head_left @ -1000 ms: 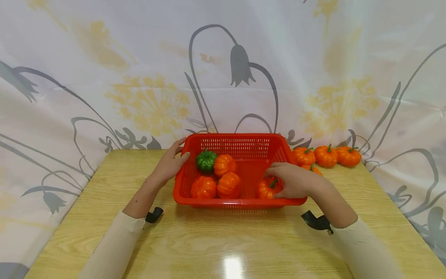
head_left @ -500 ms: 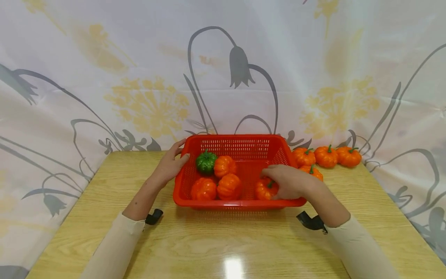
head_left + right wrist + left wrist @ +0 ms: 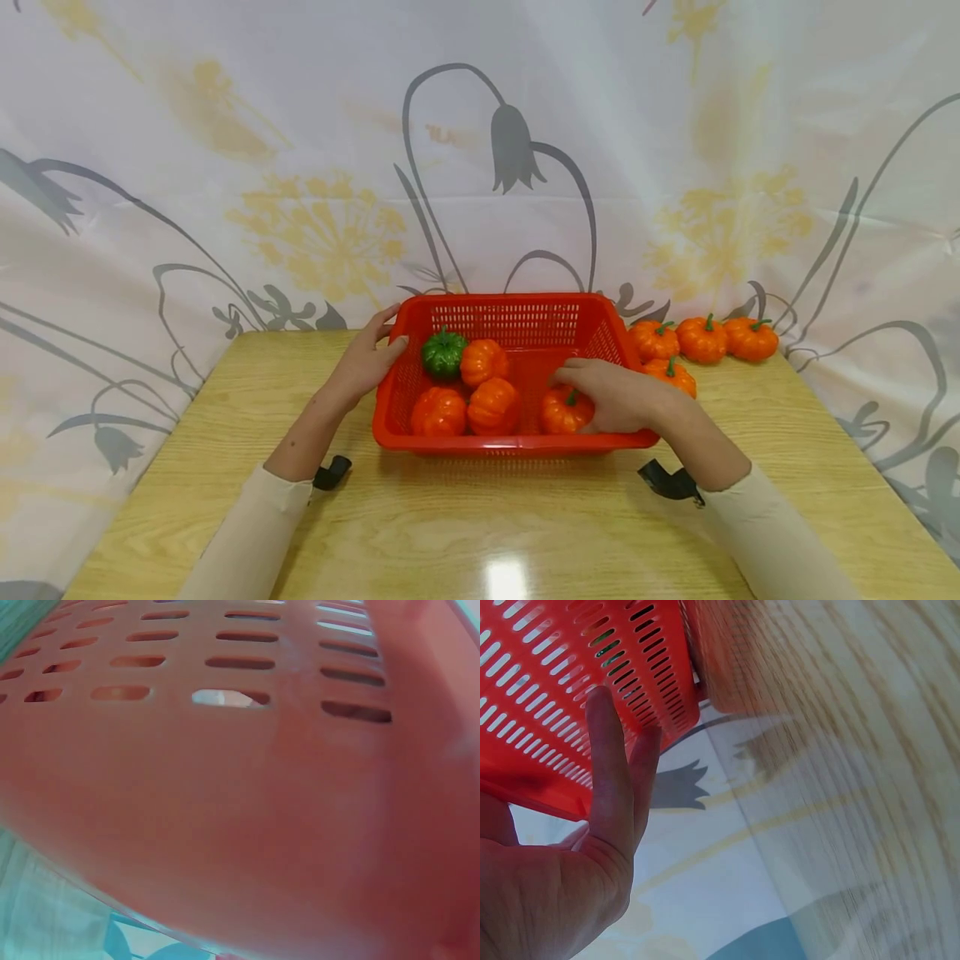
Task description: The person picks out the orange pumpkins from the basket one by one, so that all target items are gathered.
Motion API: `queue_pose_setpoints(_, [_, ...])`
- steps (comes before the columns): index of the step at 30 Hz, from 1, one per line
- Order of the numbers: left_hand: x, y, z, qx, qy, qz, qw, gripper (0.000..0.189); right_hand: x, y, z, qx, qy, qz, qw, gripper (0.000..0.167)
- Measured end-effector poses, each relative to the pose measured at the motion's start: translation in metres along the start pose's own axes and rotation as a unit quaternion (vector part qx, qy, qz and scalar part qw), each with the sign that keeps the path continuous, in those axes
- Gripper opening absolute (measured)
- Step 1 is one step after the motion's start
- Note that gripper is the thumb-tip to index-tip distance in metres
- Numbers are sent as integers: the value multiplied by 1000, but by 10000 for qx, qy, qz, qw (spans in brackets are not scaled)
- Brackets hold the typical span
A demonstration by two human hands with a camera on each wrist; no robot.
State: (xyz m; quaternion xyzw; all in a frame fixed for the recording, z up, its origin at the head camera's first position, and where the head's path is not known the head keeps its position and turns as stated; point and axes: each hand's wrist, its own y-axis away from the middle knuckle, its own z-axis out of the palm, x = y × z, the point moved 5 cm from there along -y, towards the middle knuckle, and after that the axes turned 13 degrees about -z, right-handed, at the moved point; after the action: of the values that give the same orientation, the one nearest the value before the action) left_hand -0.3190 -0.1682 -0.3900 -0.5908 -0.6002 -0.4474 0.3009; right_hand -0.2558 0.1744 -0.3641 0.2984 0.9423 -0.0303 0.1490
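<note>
One red basket (image 3: 517,442) has the left hand (image 3: 367,360) gripping its left rim, a green pumpkin (image 3: 443,357) and three orange pumpkins (image 3: 439,412) inside left, the right hand (image 3: 617,393), fingers curled, holding another pumpkin (image 3: 562,412) inside right, and four more pumpkins (image 3: 702,342) beyond its right wall.

I see room to reach down into the perforated red basket (image 3: 517,444) at its back middle. The green pumpkin (image 3: 444,354) obstructs the left, the right hand (image 3: 615,396) the right; orange pumpkins (image 3: 702,340) crowd outside.

We see a screened-off tabletop workspace, building type unclear: a glossy, pale wood-grain table (image 3: 420,525) backed by a creased white sheet (image 3: 300,50) printed with grey-and-yellow flowers (image 3: 513,146).
</note>
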Motion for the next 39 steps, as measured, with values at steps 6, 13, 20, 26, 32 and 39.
queue_pose_setpoints(6, [1, 2, 0, 32, -8, 68, 10000, 67, 0, 2, -3, 350, -41, -209, 9992, 56])
queue_pose_setpoints(13, [3, 4, 1, -51, 120, 62, 9999, 68, 3, 11, -12, 1092, -343, -472, 9923, 64])
queue_pose_setpoints(20, [1, 1, 1, -20, 86, 82, 9999, 67, 6, 21, -21, 1770, -531, -635, 9807, 71])
queue_pose_setpoints(26, [-1, -1, 1, 38, 51, 53, 10000, 65, 12, 35, -27, 2093, -611, -576, 9742, 73])
queue_pose_setpoints(32, [1, 0, 2, 39, 40, 58, 10000, 66, 17, 54, -30, 2235, -691, -417, 9714, 72])
queue_pose_setpoints(39, [0, 0, 0, 79, 55, 21, 10000, 66, 12, 72, -37, 2496, -535, -279, 9665, 75])
